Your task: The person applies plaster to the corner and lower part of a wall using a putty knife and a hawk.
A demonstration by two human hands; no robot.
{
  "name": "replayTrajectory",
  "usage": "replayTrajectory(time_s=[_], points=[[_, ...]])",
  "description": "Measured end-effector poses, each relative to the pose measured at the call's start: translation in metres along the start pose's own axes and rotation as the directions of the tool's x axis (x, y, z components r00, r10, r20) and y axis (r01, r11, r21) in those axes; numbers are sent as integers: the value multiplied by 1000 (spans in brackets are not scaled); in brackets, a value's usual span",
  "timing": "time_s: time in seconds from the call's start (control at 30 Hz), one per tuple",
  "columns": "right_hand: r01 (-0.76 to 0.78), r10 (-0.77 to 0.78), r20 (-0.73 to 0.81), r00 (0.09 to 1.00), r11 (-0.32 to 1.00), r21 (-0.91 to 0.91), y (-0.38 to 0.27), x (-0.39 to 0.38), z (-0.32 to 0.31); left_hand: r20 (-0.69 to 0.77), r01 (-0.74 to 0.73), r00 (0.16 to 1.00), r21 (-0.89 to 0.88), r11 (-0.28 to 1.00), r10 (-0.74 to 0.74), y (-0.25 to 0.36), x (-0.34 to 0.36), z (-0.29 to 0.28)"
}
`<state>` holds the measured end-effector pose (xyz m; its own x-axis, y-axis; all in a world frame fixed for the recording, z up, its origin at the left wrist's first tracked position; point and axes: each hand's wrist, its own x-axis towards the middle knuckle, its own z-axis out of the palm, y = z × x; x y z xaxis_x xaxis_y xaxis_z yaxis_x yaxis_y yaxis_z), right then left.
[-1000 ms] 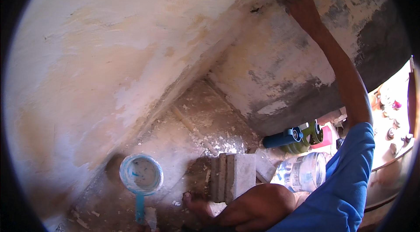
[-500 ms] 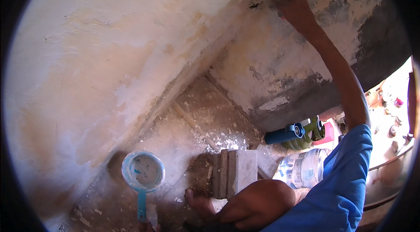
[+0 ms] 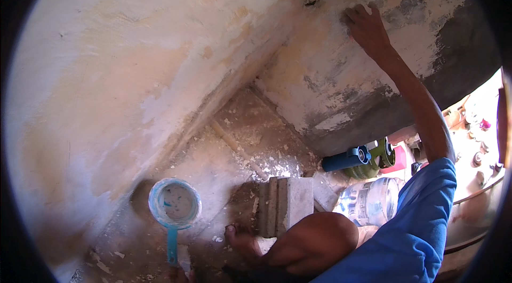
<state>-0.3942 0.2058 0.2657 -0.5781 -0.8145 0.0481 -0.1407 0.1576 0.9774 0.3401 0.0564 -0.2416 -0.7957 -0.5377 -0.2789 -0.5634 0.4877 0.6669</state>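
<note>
My right hand (image 3: 368, 29) is raised to the blotchy, patched wall (image 3: 330, 69) on the right, its bent fingers against the surface. Whatever lies under those fingers is hidden from view. At the lower left is a round light-blue dipper (image 3: 175, 226) with a long handle, seen from above. Whitish paste (image 3: 177, 203) with blue streaks lies inside it. Only part of my left hand (image 3: 178, 275) shows at the lower edge, closed at the end of the dipper's handle. A pale, flat piece (image 3: 184, 256) stands beside the handle; its kind is unclear.
Another pale wall (image 3: 106, 80) slopes along the left and meets the right one in a corner. Concrete blocks (image 3: 296, 205) stand by my bent knee (image 3: 320, 237). Beyond them are a clear plastic bottle (image 3: 370, 201), a blue cylinder (image 3: 341, 161) and a green cylinder (image 3: 368, 168).
My right hand has moved down and slightly right along the wall, away from the small dark hole. The dipper sits slightly higher in view.
</note>
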Motion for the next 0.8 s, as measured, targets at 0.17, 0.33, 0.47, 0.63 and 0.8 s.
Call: replayTrajectory(time_s=[0.17, 0.33, 0.47, 0.63, 0.8], points=[[7, -11, -344, 939, 1000, -11, 11, 25, 17, -1, -6, 1000, 24, 1000, 6, -4, -7, 2], [7, -23, -406, 914, 999, -41, 7, 39, 35, -229, -251, 930, 176, 952, 288, -7, -9, 16], [-60, 44, -303, 952, 997, -42, 3, 39, 36, -278, -248, 915, 189, 950, 294, -7, -7, 18], [-51, 43, -169, 985, 998, -43, 5, 22, -3, -664, -457, 684, -68, 887, 301, 41, 4, 21], [-102, 66, -465, 883, 993, -52, 21, 28, 30, -68, -114, 992, -112, 987, 106, 41, 14, -26]])
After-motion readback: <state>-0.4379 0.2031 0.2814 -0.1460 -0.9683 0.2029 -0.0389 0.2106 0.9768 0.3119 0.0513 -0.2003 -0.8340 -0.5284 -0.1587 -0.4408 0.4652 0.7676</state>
